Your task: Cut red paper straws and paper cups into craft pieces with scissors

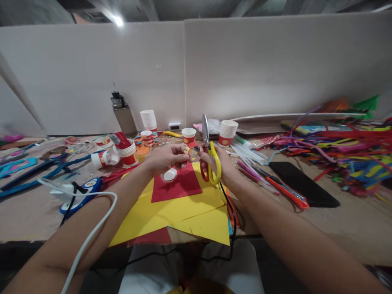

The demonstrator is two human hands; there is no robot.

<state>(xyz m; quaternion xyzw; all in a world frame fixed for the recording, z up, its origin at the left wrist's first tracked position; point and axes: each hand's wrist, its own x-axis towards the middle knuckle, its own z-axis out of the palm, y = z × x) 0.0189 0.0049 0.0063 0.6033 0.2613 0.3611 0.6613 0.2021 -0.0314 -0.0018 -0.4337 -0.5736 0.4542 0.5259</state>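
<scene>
My left hand pinches the edge of a small curled red and cream paper cup piece above the work sheets. My right hand steadies the same piece with its fingertips while scissors with yellow and red handles hang in its grip, blades pointing up. Part of the piece is hidden by my fingers. Below my left hand, a white round cup part lies on a red square sheet. Yellow sheets spread underneath. A paper cup stands just behind my hands.
Stacked paper cups stand behind on the right, with another stack on the left. A cutter knife and a black phone-like slab lie to the right. Colourful pipe cleaners pile up beyond. A blue power strip sits left.
</scene>
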